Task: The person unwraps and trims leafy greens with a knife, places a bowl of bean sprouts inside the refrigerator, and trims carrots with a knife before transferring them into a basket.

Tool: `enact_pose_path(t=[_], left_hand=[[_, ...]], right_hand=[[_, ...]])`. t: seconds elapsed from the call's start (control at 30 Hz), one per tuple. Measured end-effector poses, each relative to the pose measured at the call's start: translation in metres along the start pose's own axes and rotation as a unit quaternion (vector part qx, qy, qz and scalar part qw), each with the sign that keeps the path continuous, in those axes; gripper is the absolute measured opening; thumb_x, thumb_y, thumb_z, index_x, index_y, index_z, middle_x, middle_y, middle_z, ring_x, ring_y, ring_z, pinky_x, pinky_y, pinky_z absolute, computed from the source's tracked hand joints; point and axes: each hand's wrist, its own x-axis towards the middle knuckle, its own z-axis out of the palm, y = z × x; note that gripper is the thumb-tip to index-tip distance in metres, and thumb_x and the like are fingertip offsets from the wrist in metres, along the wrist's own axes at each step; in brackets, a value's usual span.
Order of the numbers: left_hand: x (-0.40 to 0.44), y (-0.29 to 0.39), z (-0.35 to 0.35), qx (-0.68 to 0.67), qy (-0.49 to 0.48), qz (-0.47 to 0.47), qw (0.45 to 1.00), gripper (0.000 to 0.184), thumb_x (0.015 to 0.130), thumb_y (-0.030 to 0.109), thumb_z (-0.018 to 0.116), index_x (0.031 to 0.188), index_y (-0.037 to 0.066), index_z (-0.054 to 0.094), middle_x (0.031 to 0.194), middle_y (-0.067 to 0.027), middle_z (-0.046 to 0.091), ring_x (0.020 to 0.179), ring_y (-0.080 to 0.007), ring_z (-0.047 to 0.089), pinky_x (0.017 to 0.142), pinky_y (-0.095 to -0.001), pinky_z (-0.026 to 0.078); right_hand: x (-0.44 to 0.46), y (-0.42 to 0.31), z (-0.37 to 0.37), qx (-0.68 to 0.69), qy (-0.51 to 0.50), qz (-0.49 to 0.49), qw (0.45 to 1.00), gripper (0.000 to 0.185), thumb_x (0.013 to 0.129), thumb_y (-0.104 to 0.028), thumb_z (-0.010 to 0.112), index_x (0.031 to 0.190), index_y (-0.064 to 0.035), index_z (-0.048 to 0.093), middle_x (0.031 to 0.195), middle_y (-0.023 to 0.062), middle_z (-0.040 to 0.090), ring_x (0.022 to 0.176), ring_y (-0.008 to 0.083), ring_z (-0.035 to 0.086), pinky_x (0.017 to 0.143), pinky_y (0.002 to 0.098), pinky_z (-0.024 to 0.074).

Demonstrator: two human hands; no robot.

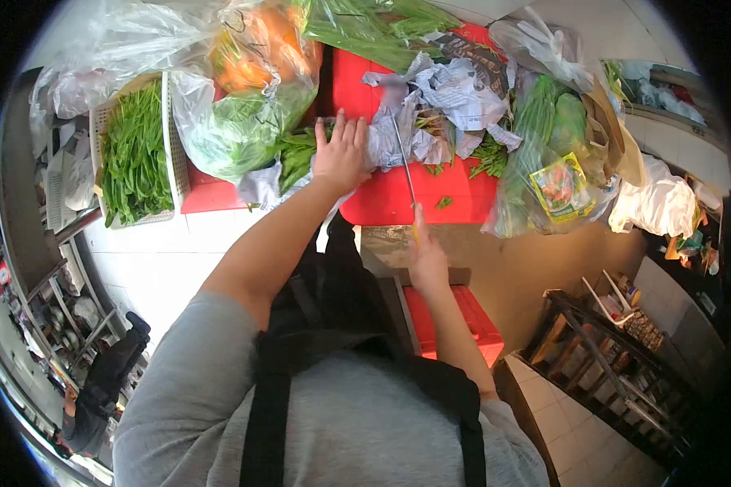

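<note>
My right hand (427,258) grips the handle of a long, thin knife (405,158), whose blade points away from me. The blade lies against a newspaper-wrapped bundle of greens (384,144) on the red surface (365,201). On the left part of this bundle, my left hand (341,152) presses down with its fingers spread. Dark green leaves (296,156) stick out of the paper to the left of that hand. Right of the blade are crumpled newspaper (463,93), stem ends and a few loose green bits (444,202).
A white basket (169,146) of leafy greens stands at left, beside plastic bags of cabbage (248,134) and orange vegetables (260,49). Bagged greens (544,122) lie at right. Below is a red box (463,316). Another person (101,390) is at lower left.
</note>
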Motion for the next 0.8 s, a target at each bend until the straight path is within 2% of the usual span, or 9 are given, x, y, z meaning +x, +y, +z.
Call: enact_pose_path(t=[0.1,0.17,0.3,0.4,0.5,0.6,0.8], left_hand=[[0.004,-0.004,0.018,-0.027,-0.017,-0.011,0.999,0.097,0.061,0.052,0.077,0.137,0.007,0.036,0.127,-0.0065,0.047,0.126,-0.0233,0.038,0.103,-0.057,0.026],[0.005,-0.004,0.015,-0.03,-0.017,-0.01,0.999,0.091,0.063,0.049,0.076,0.135,0.008,0.039,0.119,-0.0045,0.05,0.118,-0.0206,0.044,0.099,-0.0554,0.03],[0.004,-0.005,0.013,-0.019,-0.018,-0.006,1.0,0.085,0.066,0.048,0.075,0.134,0.009,0.04,0.117,-0.004,0.05,0.115,-0.0203,0.046,0.098,-0.055,0.032],[0.008,-0.006,0.014,-0.035,-0.025,-0.012,0.999,0.084,0.068,0.048,0.074,0.134,0.009,0.039,0.118,-0.0041,0.05,0.115,-0.0208,0.046,0.097,-0.0554,0.032],[0.008,-0.004,0.011,-0.034,-0.037,-0.015,0.999,0.084,0.069,0.048,0.074,0.134,0.009,0.039,0.118,-0.0042,0.05,0.115,-0.0211,0.046,0.097,-0.0557,0.033],[0.009,-0.004,0.012,-0.024,-0.034,-0.014,0.999,0.085,0.068,0.048,0.074,0.134,0.009,0.039,0.118,-0.0042,0.049,0.115,-0.0213,0.046,0.097,-0.0559,0.033],[0.01,-0.004,0.013,-0.046,-0.042,-0.03,0.998,0.083,0.063,0.045,0.078,0.13,0.01,0.042,0.119,-0.0046,0.051,0.115,-0.0226,0.048,0.096,-0.0565,0.036]], right_hand=[[0.003,-0.004,0.005,-0.022,-0.022,0.033,0.999,0.07,0.092,-0.014,0.048,0.15,-0.0314,0.012,0.086,0.027,0.057,0.076,0.0439,0.061,0.069,0.0514,0.0479],[0.032,-0.012,0.008,-0.032,-0.01,0.011,0.999,0.072,0.091,-0.013,0.048,0.15,-0.0322,0.01,0.086,0.0271,0.058,0.075,0.044,0.061,0.069,0.0519,0.0479],[0.057,-0.024,0.0,-0.009,0.006,-0.013,1.0,0.076,0.089,-0.011,0.049,0.15,-0.033,0.008,0.085,0.0276,0.058,0.074,0.0441,0.061,0.068,0.053,0.0477],[0.019,-0.007,-0.002,-0.076,-0.063,0.056,0.994,0.077,0.089,-0.009,0.051,0.15,-0.0287,0.008,0.082,0.0283,0.058,0.074,0.0444,0.059,0.067,0.0514,0.0467],[0.021,0.005,0.008,-0.041,-0.032,0.027,0.998,0.076,0.089,-0.01,0.05,0.149,-0.0331,0.01,0.084,0.0286,0.058,0.073,0.0439,0.061,0.066,0.0532,0.0474],[0.082,-0.018,0.009,-0.013,0.016,-0.02,1.0,0.075,0.09,-0.011,0.05,0.149,-0.0354,0.01,0.085,0.0279,0.058,0.075,0.0438,0.061,0.067,0.0528,0.0479],[0.052,0.012,0.022,-0.024,0.011,-0.007,1.0,0.071,0.092,-0.013,0.048,0.148,-0.0369,0.012,0.087,0.0254,0.058,0.075,0.0424,0.061,0.067,0.053,0.049]])
